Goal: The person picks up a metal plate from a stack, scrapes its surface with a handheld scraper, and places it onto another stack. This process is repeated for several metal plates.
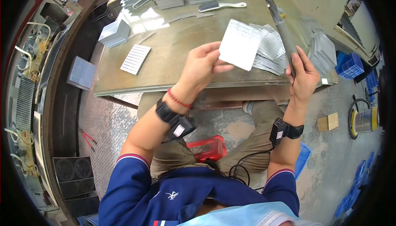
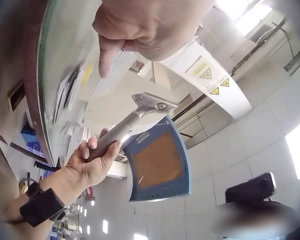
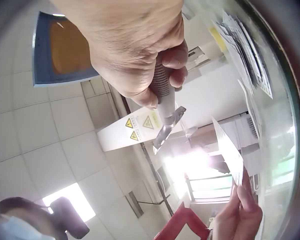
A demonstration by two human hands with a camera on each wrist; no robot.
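My left hand (image 1: 201, 64) pinches a thin white square plate (image 1: 240, 44) by its left edge, between thumb and fingers. The plate is raised over the table, its pale face toward the head camera. In my right hand (image 1: 304, 76) is a scraper (image 2: 121, 127), gripped by its ridged grey handle with the metal head pointing up and away. The scraper stands to the right of the plate, apart from it. Behind and below the plate lies a loose pile of printed, slotted white plates (image 1: 270, 57), partly covered by it in the head view.
The glass-topped table (image 1: 181, 69) bears a single slotted plate (image 1: 135, 59) at left, a plate stack (image 1: 115, 33) beyond it and a brush (image 1: 222, 5) at the back. More stacked plates (image 1: 323, 52) stand at the right edge. A red container (image 1: 208, 147) sits below, between the legs.
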